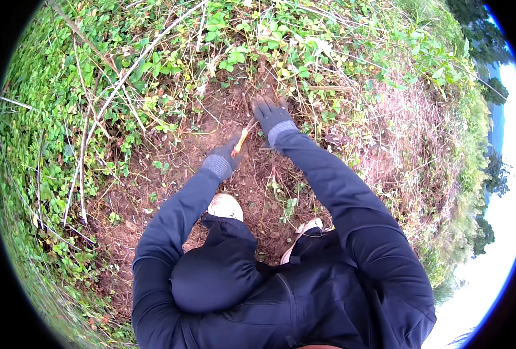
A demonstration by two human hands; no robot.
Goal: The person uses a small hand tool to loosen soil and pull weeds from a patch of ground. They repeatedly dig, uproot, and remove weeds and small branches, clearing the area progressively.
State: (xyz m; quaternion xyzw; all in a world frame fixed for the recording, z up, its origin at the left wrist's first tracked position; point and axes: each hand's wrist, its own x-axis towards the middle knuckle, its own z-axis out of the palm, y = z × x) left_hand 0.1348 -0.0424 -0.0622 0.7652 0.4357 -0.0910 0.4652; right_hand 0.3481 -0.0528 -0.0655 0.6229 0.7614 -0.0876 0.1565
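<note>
My left hand (pixel 225 153), in a dark knit-cuffed glove, grips a hand tool by its orange handle (pixel 240 142). The thin far end of the tool (pixel 251 124) points up and right, close to my right hand; its blade or tip is too blurred to identify. My right hand (pixel 270 114), gloved the same way and soiled at the fingertips, reaches farther forward, its fingers stretched out and apart over the bare reddish soil (pixel 205 141). I see nothing held in it. Leafy green vines (pixel 234 56) grow just beyond both hands.
Long dry stems (pixel 125 78) cross the vines at the left. Dry plant litter (pixel 384 144) covers ground on the right, with taller grass (pixel 463 209) beyond. My light-coloured left shoe (pixel 225 207) and right shoe (pixel 309 227) stand on the soil below my hands.
</note>
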